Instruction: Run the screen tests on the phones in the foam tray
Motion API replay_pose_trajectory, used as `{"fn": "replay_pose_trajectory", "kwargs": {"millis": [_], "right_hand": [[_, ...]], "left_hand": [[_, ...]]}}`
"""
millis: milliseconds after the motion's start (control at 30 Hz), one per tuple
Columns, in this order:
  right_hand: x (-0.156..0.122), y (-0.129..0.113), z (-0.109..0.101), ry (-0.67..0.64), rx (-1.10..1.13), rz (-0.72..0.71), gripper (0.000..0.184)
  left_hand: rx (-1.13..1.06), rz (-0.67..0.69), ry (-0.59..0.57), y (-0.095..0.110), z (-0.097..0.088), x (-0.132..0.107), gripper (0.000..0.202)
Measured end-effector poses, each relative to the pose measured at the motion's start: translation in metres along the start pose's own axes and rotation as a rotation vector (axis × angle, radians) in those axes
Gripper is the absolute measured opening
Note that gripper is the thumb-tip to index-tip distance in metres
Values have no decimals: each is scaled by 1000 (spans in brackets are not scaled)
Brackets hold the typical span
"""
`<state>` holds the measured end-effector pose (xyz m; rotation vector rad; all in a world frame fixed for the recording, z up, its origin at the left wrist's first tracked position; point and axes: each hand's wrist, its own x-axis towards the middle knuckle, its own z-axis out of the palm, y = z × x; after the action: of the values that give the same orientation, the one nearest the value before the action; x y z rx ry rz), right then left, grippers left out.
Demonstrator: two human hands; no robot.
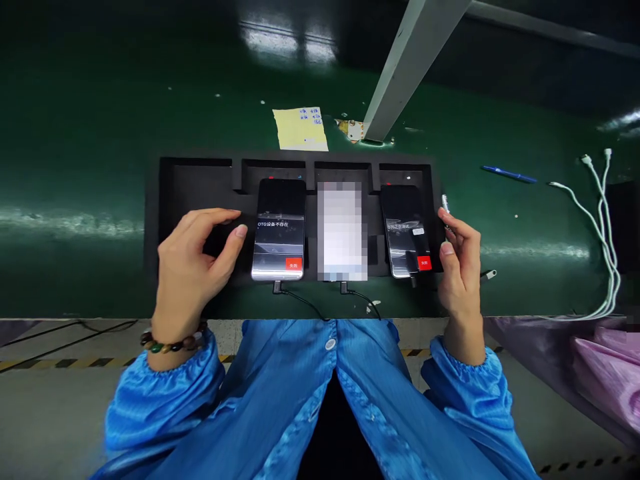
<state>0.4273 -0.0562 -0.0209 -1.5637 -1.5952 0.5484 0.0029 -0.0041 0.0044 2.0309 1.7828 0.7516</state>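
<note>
My left hand (193,257) hovers over the left part of a black tray (197,163), thumb and fingers apart and holding nothing. Just right of its fingertips lies a phone (277,233) with a dark screen, Chinese text and a red box. A similar phone (404,233) rests in the right part of the tray. Between them is a blurred-out bright screen (343,233). Beside the tray's right edge, my right hand (460,260) pinches a slim silver pen-like stick (445,200), partly covered by the fingers.
Black cables (300,295) plug into the left and middle devices. A yellow note (301,130) lies behind the tray, near a grey post (410,73). Rightward are a blue pen (509,175), white cables (603,233) and a small metal-ended plug (491,274).
</note>
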Motion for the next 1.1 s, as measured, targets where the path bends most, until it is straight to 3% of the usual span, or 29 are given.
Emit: {"fn": "replay_pose_trajectory", "kwargs": {"millis": [400,600,733,933,1100], "right_hand": [[-1,3,-1,-13,-6,23,46],[-1,-23,3,-12,-123,-28,43],[-8,-50,9,-76,-186,-162,41],[-17,-76,25,-367,-175,-402,45],[-15,-76,30,-343,-181,-380,47]], "left_hand": [[23,-9,-34,1,-2,0,23],[8,-1,-32,-3,-1,0,20],[2,8,-35,-7,1,0,20],[-29,31,13,-8,4,0,19],[-35,47,14,-9,4,-1,17]]}}
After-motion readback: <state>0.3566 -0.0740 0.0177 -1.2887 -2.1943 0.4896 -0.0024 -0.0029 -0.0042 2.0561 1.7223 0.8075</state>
